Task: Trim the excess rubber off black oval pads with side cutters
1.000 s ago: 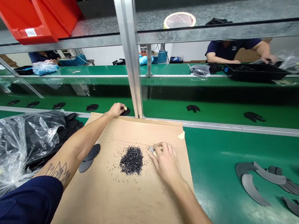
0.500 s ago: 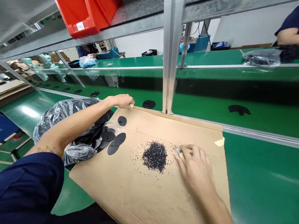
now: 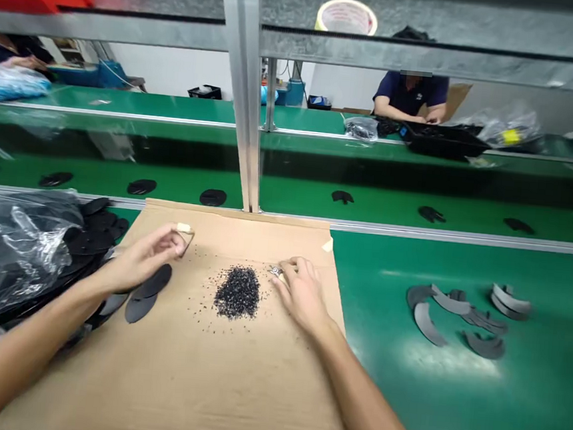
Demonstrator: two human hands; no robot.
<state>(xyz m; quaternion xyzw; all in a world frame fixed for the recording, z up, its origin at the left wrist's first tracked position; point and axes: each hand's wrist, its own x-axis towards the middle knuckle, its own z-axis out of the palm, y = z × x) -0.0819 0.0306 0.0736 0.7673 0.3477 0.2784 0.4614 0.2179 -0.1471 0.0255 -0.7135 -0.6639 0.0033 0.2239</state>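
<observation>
My left hand (image 3: 150,256), with a pale wrap on one fingertip, is closed on a thin black disc (image 3: 188,242) seen nearly edge-on. My right hand (image 3: 304,293) rests over the cardboard, its fingers round small nippers (image 3: 275,271) whose metal jaws point left; the palm hides most of their handles. Between the hands lies a heap of tiny black bits (image 3: 238,294). More flat black discs (image 3: 141,306) overlap below my left hand.
The cardboard sheet (image 3: 192,381) covers the green bench. At left sits a plastic bag (image 3: 24,232) of black discs. Curved black pieces (image 3: 430,324) lie at right. Small black pieces (image 3: 212,197) line the belt behind an upright metal post (image 3: 241,104). A person (image 3: 412,99) sits opposite.
The view has turned right. My left hand has come back from the cardboard's far edge and now has a disc between its fingers. My right hand stays by the heap with the nippers.
</observation>
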